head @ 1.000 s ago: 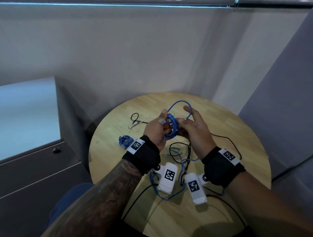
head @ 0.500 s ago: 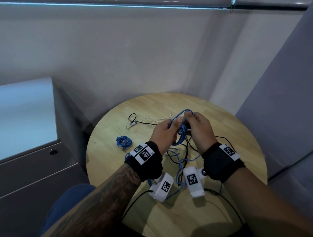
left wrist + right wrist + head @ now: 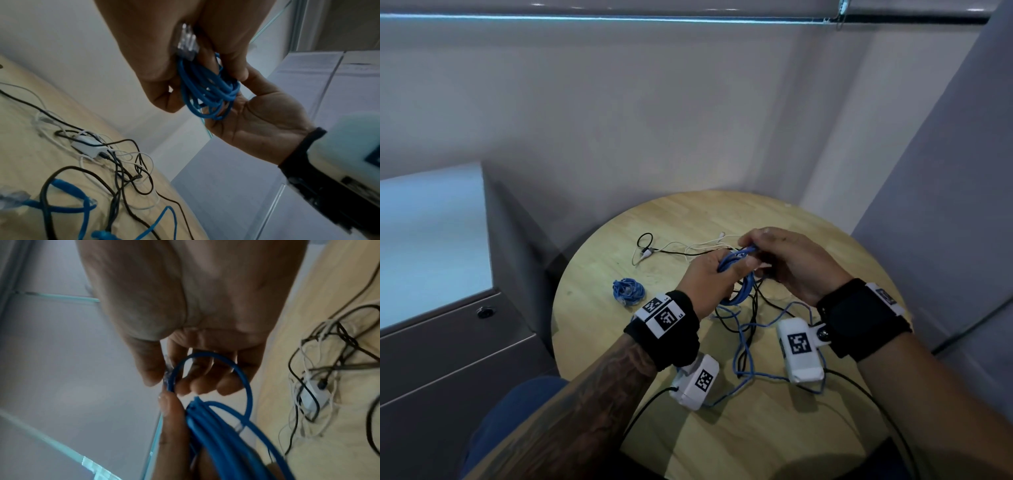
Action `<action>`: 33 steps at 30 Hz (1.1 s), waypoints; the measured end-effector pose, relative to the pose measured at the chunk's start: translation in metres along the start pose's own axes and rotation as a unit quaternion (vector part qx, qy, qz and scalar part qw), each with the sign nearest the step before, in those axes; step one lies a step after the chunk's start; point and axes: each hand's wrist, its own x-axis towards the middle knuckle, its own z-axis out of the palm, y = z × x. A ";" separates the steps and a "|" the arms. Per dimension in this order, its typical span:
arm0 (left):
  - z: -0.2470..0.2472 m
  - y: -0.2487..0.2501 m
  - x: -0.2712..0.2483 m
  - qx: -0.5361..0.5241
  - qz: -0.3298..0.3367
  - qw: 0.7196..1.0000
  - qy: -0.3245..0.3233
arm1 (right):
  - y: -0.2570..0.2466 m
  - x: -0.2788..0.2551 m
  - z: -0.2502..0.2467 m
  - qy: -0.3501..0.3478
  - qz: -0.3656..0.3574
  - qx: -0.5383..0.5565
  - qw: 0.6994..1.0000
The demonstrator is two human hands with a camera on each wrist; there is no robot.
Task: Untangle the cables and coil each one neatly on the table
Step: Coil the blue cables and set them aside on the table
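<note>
Since a second ago both hands have dropped lower over the table [image 3: 722,428]; the raised blue loop is gone. Left hand [image 3: 705,279] grips the blue coil [image 3: 736,274] at table centre. Right hand [image 3: 794,263] pinches its clear plug end [image 3: 169,371]. Light, springy cable; hold across all turns. Finished blue bundle [image 3: 628,290] near left edge.

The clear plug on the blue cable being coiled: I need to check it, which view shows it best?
Left wrist: the clear plug sits close-up, pinched by the right hand. Right wrist shows it blurred; head view hides it.
</note>
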 end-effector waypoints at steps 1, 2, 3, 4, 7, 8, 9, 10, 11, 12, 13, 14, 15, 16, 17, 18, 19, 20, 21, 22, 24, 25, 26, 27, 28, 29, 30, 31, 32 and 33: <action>-0.001 -0.001 0.001 0.022 -0.008 1.000 -0.003 | -0.002 0.002 -0.003 0.039 -0.023 -0.020 0.999; -0.003 -0.002 0.000 0.061 -0.018 0.998 -0.007 | -0.005 0.006 -0.008 0.099 -0.050 -0.029 0.993; -0.004 -0.003 -0.001 0.104 -0.030 0.994 -0.009 | -0.009 0.011 -0.018 0.172 -0.074 -0.018 0.982; -0.004 -0.005 -0.002 0.131 -0.046 0.990 -0.015 | -0.013 0.016 -0.030 0.239 -0.094 0.008 0.967; -0.001 -0.012 -0.003 0.014 -0.122 0.990 -0.068 | -0.019 0.023 -0.062 0.338 -0.123 0.065 0.931; 0.001 -0.013 -0.004 -0.025 -0.133 0.987 -0.092 | -0.016 0.024 -0.067 0.354 -0.122 0.065 0.925; 0.002 -0.015 -0.004 -0.032 -0.134 0.985 -0.107 | -0.011 0.026 -0.071 0.365 -0.113 0.065 0.922; 0.002 -0.017 -0.003 -0.014 -0.123 0.985 -0.117 | -0.007 0.027 -0.072 0.373 -0.102 0.070 0.919; 0.000 -0.018 -0.002 0.006 -0.108 0.987 -0.115 | -0.005 0.026 -0.073 0.375 -0.098 0.080 0.918; -0.002 -0.018 -0.001 0.020 -0.092 0.991 -0.099 | -0.004 0.025 -0.073 0.370 -0.107 0.092 0.918; -0.006 -0.018 0.001 0.022 -0.079 0.994 -0.071 | -0.004 0.024 -0.074 0.362 -0.123 0.096 0.919; -0.010 -0.019 0.003 0.012 -0.066 0.997 -0.036 | -0.004 0.022 -0.075 0.350 -0.137 0.087 0.923; -0.014 -0.018 0.004 -0.007 -0.056 0.998 0.001 | -0.003 0.020 -0.075 0.333 -0.145 0.070 0.929; -0.018 -0.018 0.005 -0.040 -0.047 0.998 0.033 | -0.001 0.017 -0.073 0.308 -0.143 0.049 0.939; -0.020 -0.016 0.006 -0.079 -0.040 0.994 0.058 | 0.003 0.015 -0.069 0.273 -0.128 0.023 0.953; -0.022 -0.014 0.007 -0.117 -0.032 0.990 0.073 | 0.008 0.013 -0.064 0.232 -0.104 -0.015 0.967; -0.023 -0.011 0.008 -0.153 -0.026 0.985 0.078 | 0.014 0.011 -0.058 0.190 -0.073 -0.065 0.977; -0.023 -0.006 0.008 -0.186 -0.022 0.979 0.078 | 0.020 0.009 -0.050 0.150 -0.045 -0.114 0.981; -0.023 -0.002 0.008 -0.215 -0.020 0.974 0.071 | 0.024 0.008 -0.041 0.118 -0.028 -0.148 0.981; -0.023 0.000 0.008 -0.238 -0.020 0.969 0.060 | 0.028 0.009 -0.033 0.100 -0.022 -0.164 0.981; -0.021 0.002 0.007 -0.262 -0.024 0.964 0.034 | 0.032 0.011 -0.017 0.101 -0.019 -0.143 0.984; -0.020 0.002 0.006 -0.266 -0.028 0.963 0.022 | 0.033 0.013 -0.010 0.106 -0.015 -0.114 0.988; -0.019 0.001 0.006 -0.267 -0.032 0.963 0.014 | 0.034 0.014 -0.004 0.107 -0.011 -0.083 0.991; -0.020 0.001 0.005 -0.266 -0.037 0.963 0.010 | 0.034 0.015 0.001 0.106 -0.008 -0.062 0.992; -0.021 0.001 0.004 -0.265 -0.041 0.963 0.009 | 0.035 0.015 0.006 0.105 -0.005 -0.053 0.993; -0.023 0.001 0.004 -0.261 -0.047 0.964 0.011 | 0.036 0.015 0.009 0.107 -0.005 -0.047 0.993; -0.024 0.002 0.003 -0.255 -0.056 0.965 0.012 | 0.036 0.015 0.011 0.109 -0.008 -0.041 0.993; -0.026 0.004 0.002 -0.249 -0.065 0.966 0.009 | 0.035 0.015 0.013 0.110 -0.010 -0.030 0.993; -0.027 0.005 0.002 -0.245 -0.074 0.967 0.001 | 0.034 0.014 0.014 0.110 -0.011 -0.019 0.994; -0.027 0.005 0.002 -0.245 -0.083 0.966 -0.008 | 0.034 0.014 0.015 0.108 -0.009 -0.006 0.994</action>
